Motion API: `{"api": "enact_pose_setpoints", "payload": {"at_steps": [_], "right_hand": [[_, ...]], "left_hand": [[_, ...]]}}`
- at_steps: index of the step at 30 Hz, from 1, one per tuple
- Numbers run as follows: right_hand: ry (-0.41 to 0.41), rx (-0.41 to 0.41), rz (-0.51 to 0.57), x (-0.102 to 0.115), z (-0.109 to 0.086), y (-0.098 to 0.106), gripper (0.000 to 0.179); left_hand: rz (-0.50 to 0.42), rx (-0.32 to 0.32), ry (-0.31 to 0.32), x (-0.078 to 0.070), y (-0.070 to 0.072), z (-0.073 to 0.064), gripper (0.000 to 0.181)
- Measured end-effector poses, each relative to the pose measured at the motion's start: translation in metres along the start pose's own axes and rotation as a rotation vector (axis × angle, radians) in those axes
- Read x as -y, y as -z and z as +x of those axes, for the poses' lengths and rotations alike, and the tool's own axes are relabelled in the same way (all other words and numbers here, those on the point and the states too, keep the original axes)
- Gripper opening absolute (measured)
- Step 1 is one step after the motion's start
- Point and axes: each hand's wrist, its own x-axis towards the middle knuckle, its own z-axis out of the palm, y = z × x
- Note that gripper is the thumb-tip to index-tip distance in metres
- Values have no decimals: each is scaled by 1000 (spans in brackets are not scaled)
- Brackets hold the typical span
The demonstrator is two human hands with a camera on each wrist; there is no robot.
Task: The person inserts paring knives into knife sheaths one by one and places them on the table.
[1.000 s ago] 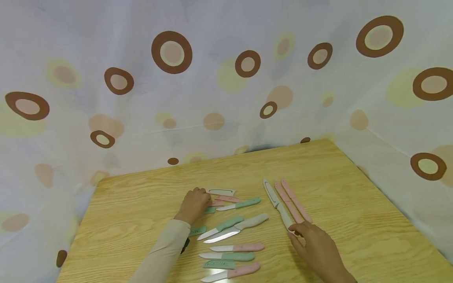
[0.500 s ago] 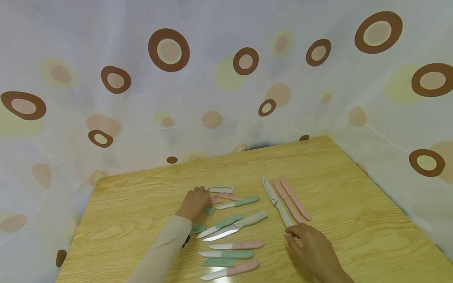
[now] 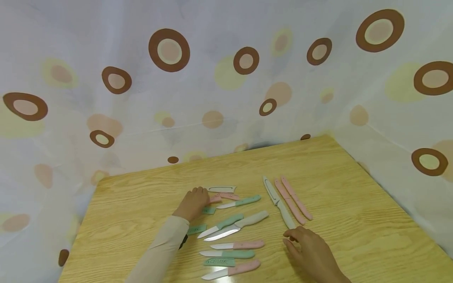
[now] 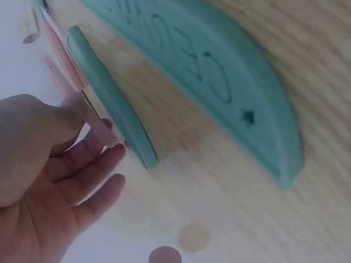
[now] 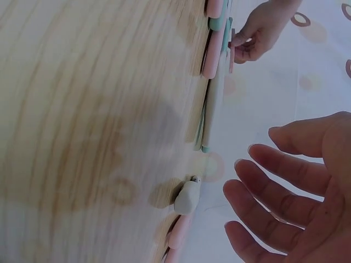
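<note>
Pink sheath (image 4: 102,130) pinched in left hand (image 3: 194,203), thumb to fingers, presumably to steady something thin, with right hand (image 3: 313,251), fingers apart, near sheathed white knife (image 3: 284,214).

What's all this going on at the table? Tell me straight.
A person is at a wooden table laid with knives and blade covers. The left hand pinches a pink cover. The right hand holds nothing, its fingers near the handle end of a pale sheathed knife; two sheathed pink knives lie beside that. Six bare-bladed knives lie between the hands and nearer the person, with loose covers around them.
</note>
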Motion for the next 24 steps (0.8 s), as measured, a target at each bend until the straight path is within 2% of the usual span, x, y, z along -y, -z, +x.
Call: {"api": "enact_pose_setpoints", "payload": {"at_steps": [5,7,10,14,17,19,21,24], "right_hand": [[-26,41,41,3,1,-1,12],[-25,44,51,4,2,-1,12],[-23,40,50,5,4,-2,12],[4,6,30,8,7,-3,13],[52,-41,16,10,11,-5,15],[88,-67,17,13,13,-7,15],[110,-77,26,15,15,-8,16],[113,-69,46,19,17,-10,16]], "left_hand": [[11,-20,-24,3,5,-1,22],[-10,-46,-17,3,9,-2,23],[-116,-106,7,3,15,-4,19],[-240,-256,-7,2,27,-10,16],[-241,-373,-41,1,37,-16,17],[-234,-422,-47,-1,42,-20,17],[-230,-435,-45,-3,46,-25,18],[-243,-422,-29,-7,50,-33,19]]}}
